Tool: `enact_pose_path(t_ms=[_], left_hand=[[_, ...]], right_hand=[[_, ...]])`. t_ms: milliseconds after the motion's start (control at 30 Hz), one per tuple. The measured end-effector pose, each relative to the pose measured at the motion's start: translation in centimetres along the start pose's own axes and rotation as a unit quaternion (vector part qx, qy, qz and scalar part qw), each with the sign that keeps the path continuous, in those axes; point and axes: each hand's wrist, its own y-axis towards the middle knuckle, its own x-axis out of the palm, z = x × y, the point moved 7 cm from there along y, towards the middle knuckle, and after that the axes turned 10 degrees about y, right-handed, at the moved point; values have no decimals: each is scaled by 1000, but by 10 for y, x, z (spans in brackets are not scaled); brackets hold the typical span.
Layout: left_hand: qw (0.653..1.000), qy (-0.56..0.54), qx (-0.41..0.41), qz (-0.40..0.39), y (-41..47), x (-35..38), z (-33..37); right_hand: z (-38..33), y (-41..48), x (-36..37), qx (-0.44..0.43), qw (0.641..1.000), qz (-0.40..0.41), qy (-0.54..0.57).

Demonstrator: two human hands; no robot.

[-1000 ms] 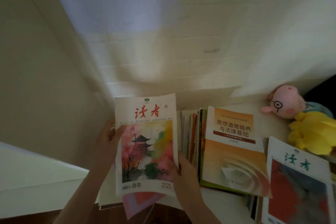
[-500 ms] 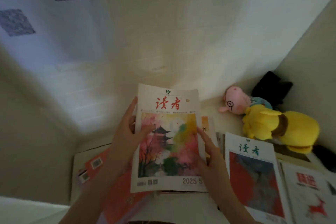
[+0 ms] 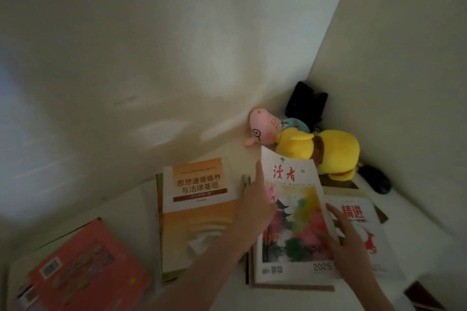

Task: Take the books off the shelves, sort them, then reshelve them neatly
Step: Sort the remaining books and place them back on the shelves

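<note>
The sorting step is in hand: a magazine (image 3: 293, 219) with a painted cover is being laid on a pile of books (image 3: 290, 286) on the table (image 3: 417, 230), between the orange textbook (image 3: 199, 212) and the white book with a red deer (image 3: 364, 227). Its near end is already down on the pile, while its far end is raised and curled towards the yellow plush toy (image 3: 328, 151). Its left edge is pinched by the left hand (image 3: 255, 207), thumb over the cover and forefinger straight along the edge. The grip of the right hand (image 3: 351, 245) is slack, with straight fingers merely laid on the right edge.

Next, the far end is probably to be lowered and the edges squared with the pile before both hands are withdrawn; a light touch is called for, since thin covers slide easily.

Compared with half a second ago, the magazine is no longer held up before the wall but has been carried right and lowered. The green-titled issue seen there is now out of sight, presumably covered.
</note>
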Motion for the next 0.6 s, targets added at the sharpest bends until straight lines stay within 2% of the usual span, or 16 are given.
enact_pose_path(t_ms=[100,200,267,367,467,600], left_hand=[[979,185,-62,-62,11,36,-17],[943,303,-58,-127,-2,64,-35],[937,320,-31,-134,-11,72,-40],[954,280,-52,-97,-15,72,-46],[939,321,-38,-118,-7,87,-54],[962,256,-26,-91,-5,85,-48]], right_hand=[[31,3,4,41,999,-12,-3],[49,6,9,49,998,1,-30],[52,10,15,32,998,-1,-57],[52,17,21,6,992,-5,-129],[59,18,21,34,984,0,-175],[72,15,11,49,973,24,-225]])
